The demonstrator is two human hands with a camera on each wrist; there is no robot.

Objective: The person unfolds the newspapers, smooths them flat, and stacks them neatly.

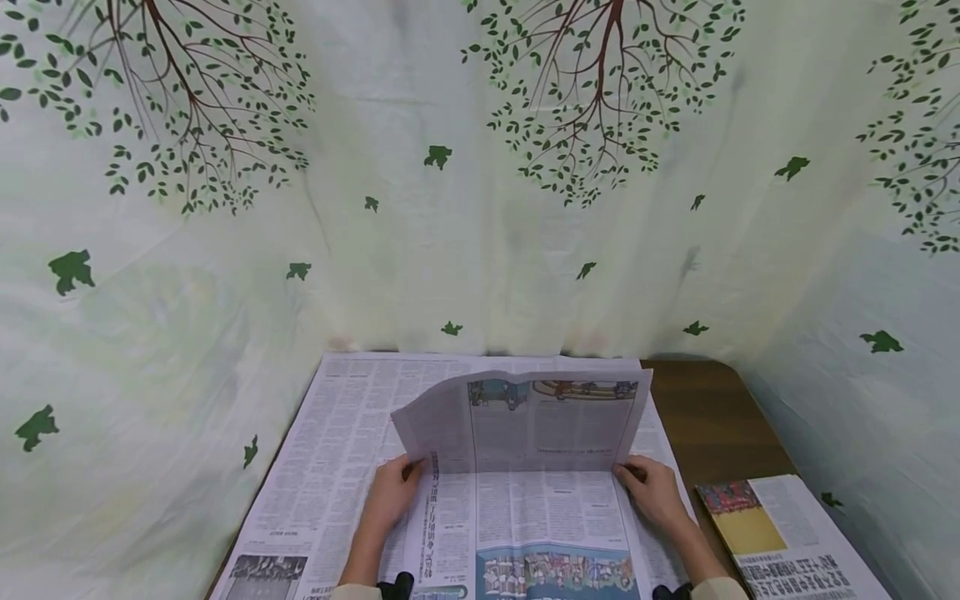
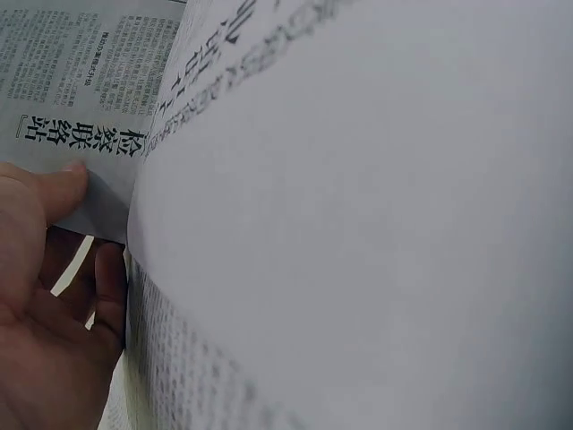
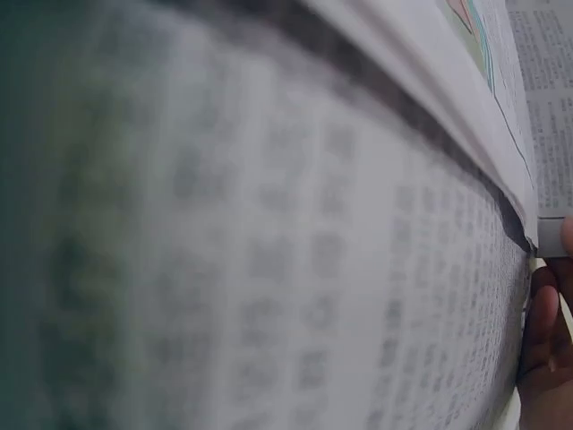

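Note:
In the head view, a newspaper sheet (image 1: 551, 508) lies in front of me with its far part standing up as a flap (image 1: 555, 429). My left hand (image 1: 392, 492) pinches its left edge at the bend. The left wrist view shows that thumb (image 2: 63, 193) on top of the paper, with the other fingers curled below. At the opposite edge, my right hand (image 1: 654, 492) pinches the sheet at about the same height. Only part of the right hand (image 3: 548, 331) shows in the right wrist view, its fingers below the paper's edge.
More newspaper (image 1: 322, 450) is spread under the sheet over a brown table (image 1: 712, 417). At the right lies a folded stack of printed paper (image 1: 787, 533) with a yellow and red picture. A curtain (image 1: 480, 250) printed with trees and leaves hangs behind the table and along its sides.

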